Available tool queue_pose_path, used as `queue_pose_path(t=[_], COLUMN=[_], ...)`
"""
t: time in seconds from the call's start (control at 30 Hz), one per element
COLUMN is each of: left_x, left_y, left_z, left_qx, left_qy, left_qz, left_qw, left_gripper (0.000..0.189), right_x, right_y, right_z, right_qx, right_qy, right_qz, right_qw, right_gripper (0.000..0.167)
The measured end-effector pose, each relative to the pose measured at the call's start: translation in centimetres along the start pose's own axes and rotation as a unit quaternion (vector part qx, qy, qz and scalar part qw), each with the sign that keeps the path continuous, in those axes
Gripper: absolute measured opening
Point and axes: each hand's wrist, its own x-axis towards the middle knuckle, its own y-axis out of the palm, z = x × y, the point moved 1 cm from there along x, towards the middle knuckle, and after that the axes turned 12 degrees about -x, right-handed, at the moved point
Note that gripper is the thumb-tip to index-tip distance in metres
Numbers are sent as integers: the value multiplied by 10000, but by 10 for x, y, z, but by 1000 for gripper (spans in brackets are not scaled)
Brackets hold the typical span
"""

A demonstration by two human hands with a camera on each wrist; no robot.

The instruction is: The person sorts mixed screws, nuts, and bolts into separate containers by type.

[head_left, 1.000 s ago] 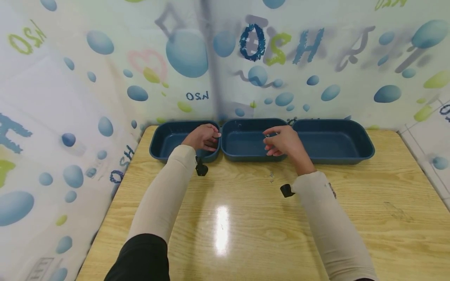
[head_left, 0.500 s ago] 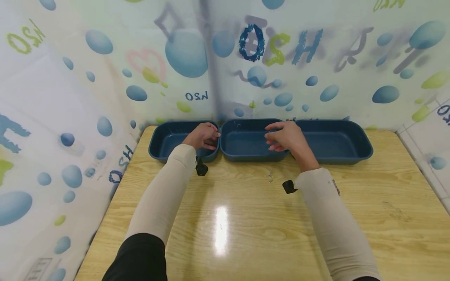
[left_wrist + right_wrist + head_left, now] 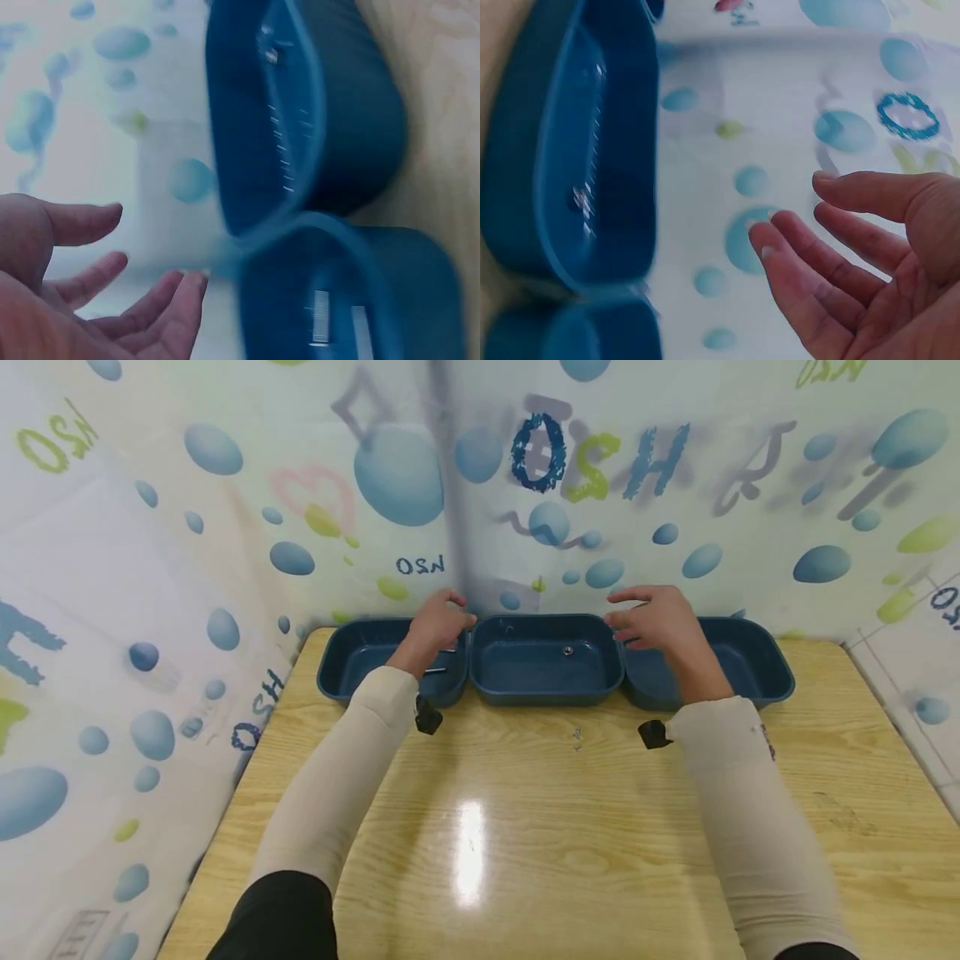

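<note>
My left hand hovers over the right end of the left blue bin, its fingers loosely spread and holding nothing. Below it lie two slim metal rods; in the left wrist view one rod looks ridged like a screw thread. A small metal nut rests in the middle blue bin, towards its right side. My right hand is raised over the left end of the right blue bin. Its fingers are relaxed and apart, with nothing between them.
All three bins stand in a row at the back of the wooden table, against a patterned wall covering. Small marks show on the tabletop in front of the middle bin.
Both hands have risen out of the bins, the right one also shifting right towards the right bin. The nut and the rods have come into plain sight.
</note>
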Motion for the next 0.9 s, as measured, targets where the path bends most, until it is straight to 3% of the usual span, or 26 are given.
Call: queue_pose_path(t=[0.17, 0.33, 0.53, 0.73, 0.9], left_x=[-32, -68, -89, -95, -95], left_y=[11, 29, 55, 81, 106], left_z=[-27, -42, -42, -31, -10], left_qx=[535, 70, -866, -1485, -1456], left_qy=[982, 1300, 893, 304, -201], left_qz=[-118, 401, 1435, 1964, 2331], left_qw=[9937, 9907, 9818, 9687, 9613], left_gripper=[37, 38, 38, 34, 32], right_x=[-5, -5, -5, -1, 8], right_y=[-29, -65, -105, -129, -135], right_z=[-12, -32, -63, -97, -138], right_qx=[-313, -735, -1274, -1637, -892], right_qy=[72, 406, 776, 884, 1375], right_qz=[-377, -606, -627, -450, -201], right_qw=[9988, 9946, 9868, 9815, 9863], right_gripper=[54, 64, 75, 79, 87])
